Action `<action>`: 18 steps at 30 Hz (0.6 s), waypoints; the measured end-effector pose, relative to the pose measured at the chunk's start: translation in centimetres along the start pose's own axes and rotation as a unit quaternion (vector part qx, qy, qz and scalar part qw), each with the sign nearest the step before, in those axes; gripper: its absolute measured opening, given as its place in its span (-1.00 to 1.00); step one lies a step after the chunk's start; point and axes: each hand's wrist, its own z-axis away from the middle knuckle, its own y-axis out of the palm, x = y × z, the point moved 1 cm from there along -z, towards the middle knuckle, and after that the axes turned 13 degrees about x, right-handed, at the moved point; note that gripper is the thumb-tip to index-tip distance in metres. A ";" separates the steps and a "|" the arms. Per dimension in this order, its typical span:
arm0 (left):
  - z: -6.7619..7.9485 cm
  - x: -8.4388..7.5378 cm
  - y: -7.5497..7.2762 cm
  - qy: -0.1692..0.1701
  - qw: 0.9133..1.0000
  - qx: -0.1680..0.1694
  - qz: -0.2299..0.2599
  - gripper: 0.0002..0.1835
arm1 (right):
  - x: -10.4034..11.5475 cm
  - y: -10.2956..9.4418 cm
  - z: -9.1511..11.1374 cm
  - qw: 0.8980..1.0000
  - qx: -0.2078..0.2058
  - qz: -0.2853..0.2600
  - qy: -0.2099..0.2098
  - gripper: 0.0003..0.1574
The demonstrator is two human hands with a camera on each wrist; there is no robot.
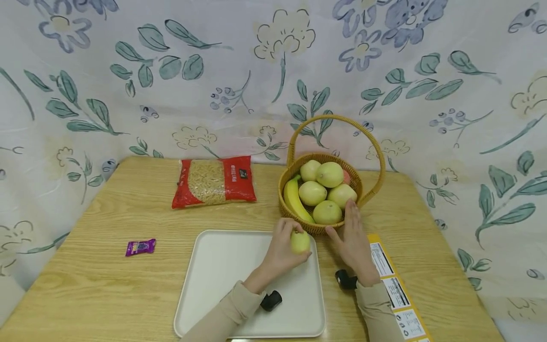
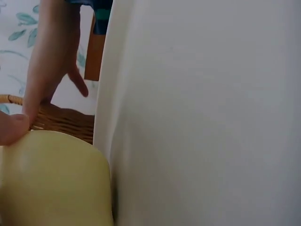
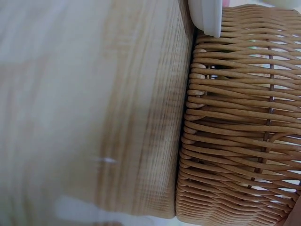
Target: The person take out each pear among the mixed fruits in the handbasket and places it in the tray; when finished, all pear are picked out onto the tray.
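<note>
My left hand [image 1: 284,243] grips a yellow-green round fruit [image 1: 301,242] over the upper right corner of a white tray [image 1: 239,280]. In the left wrist view this fruit [image 2: 54,181] looks smooth and sits close to the tray's surface. Just beyond stands a handled wicker basket [image 1: 372,192], which holds a banana [image 1: 296,199], several pale green fruits [image 1: 327,212] and a partly hidden pinkish one. Fingers extended, my right hand [image 1: 355,242] rests at the basket's right front rim. The woven side [image 3: 240,122] fills much of the right wrist view.
A red bag of dry, pale food pieces [image 1: 209,180] lies at the back, left of the basket. A small purple wrapped snack [image 1: 141,247] is on the wooden table [image 1: 107,294] at left. A yellow strip with white labels [image 1: 395,289] lies under the right forearm. Floral cloth hangs behind.
</note>
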 end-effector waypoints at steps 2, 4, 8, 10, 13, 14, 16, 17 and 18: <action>-0.2 -0.1 0.2 0.006 1.000 0.001 -0.004 -0.49 | 0.0 -0.1 0.1 1.000 0.001 -0.001 0.001 0.14; -0.3 -0.3 0.4 0.010 1.000 0.003 -0.006 -0.49 | 0.0 -0.1 0.1 1.000 0.004 -0.002 0.001 0.14; -0.6 -0.6 0.5 0.020 1.000 0.002 -0.003 -0.52 | 0.0 -0.2 0.1 1.000 0.009 -0.005 0.003 0.14; -0.6 -0.8 0.3 0.027 1.000 -0.004 0.005 -0.52 | 0.0 -0.1 0.0 1.000 0.010 -0.005 0.003 0.14; -0.9 -1.2 -0.2 0.047 0.999 -0.015 0.012 -0.51 | 0.0 -0.1 0.0 1.000 0.008 -0.003 0.003 0.13; -1.1 -1.3 -0.4 0.054 0.998 -0.018 0.012 -0.50 | -0.1 -0.1 0.0 1.000 0.005 -0.002 0.001 0.13; -1.5 -1.7 -1.0 0.064 0.998 -0.021 0.017 -0.47 | -0.1 -0.1 0.0 1.000 0.000 0.000 -0.002 0.13; -1.9 -1.8 -1.3 0.068 0.997 -0.022 0.020 -0.45 | -0.1 -0.1 0.0 1.000 -0.001 0.000 -0.003 0.12; -2.2 -2.0 -1.6 0.072 0.997 -0.024 0.024 -0.44 | -0.1 -0.1 0.0 1.000 -0.003 0.001 -0.005 0.12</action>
